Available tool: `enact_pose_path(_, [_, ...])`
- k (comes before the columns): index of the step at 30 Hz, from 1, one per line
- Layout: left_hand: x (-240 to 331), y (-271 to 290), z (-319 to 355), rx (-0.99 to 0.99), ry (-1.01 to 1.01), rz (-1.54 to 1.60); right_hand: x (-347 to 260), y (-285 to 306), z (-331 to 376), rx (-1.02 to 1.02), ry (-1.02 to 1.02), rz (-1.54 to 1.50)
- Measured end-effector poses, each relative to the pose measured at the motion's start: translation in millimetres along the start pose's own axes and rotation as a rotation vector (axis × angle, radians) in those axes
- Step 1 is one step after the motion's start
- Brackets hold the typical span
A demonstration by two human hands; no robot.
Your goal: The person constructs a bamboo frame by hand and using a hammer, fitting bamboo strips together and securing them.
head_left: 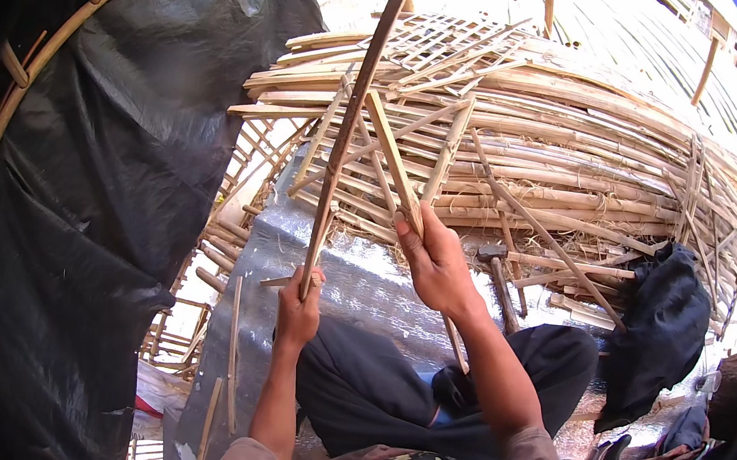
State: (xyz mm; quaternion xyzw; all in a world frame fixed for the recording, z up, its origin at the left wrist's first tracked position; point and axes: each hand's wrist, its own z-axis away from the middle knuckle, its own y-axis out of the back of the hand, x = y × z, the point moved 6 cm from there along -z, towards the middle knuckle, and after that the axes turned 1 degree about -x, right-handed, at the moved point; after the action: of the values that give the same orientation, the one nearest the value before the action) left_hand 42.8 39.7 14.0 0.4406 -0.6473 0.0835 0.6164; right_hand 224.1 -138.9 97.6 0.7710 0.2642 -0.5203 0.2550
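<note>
My left hand is closed around the lower part of a long, dark brown bamboo strip that rises past the top of the view. A short pale piece pokes out beside these fingers; what it is I cannot make out. My right hand grips the near end of a pale, flat bamboo slat, tilted up and to the left with its far end near the dark strip. Below my right wrist, a thin strip shows over my lap; whether it joins the slat is hidden.
Beyond my hands lies a large pile of split bamboo, with a lattice frame against it. A hammer rests on the shiny metal sheet by my knee. Dark cloth lies right; a black tarp hangs left.
</note>
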Motion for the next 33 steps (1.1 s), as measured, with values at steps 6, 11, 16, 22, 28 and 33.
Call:
enact_pose_path(6, [4.6, 7.5, -4.4, -0.034, 0.029, 0.119, -19.8, 1.9, -14.7, 0.001, 0.127, 0.081])
enact_pose_path(11, [22.1, -18.0, 0.0, -0.078, 0.118, 0.313, -25.5, -17.0, -13.9, 0.085, 0.072, -0.021])
enact_pose_path(16, [21.7, -35.0, -9.2, 0.005, 0.105, 0.312, -22.9, -42.8, -16.2, 0.170, 0.040, -0.269])
enact_pose_path(22, [12.3, -50.5, -5.8, 0.089, 0.010, 0.362, -24.3, -63.7, -9.1, 0.141, -0.124, -0.559])
enact_pose_path(28, [19.4, -68.7, 0.7, 0.156, 0.046, 0.485, -30.9, -66.6, 2.5, 0.066, -0.245, -0.720])
enact_pose_path(33, [4.2, -68.4, -7.1, 0.103, 0.057, 0.292, -15.2, -47.0, -3.2, 0.141, -0.225, -0.778])
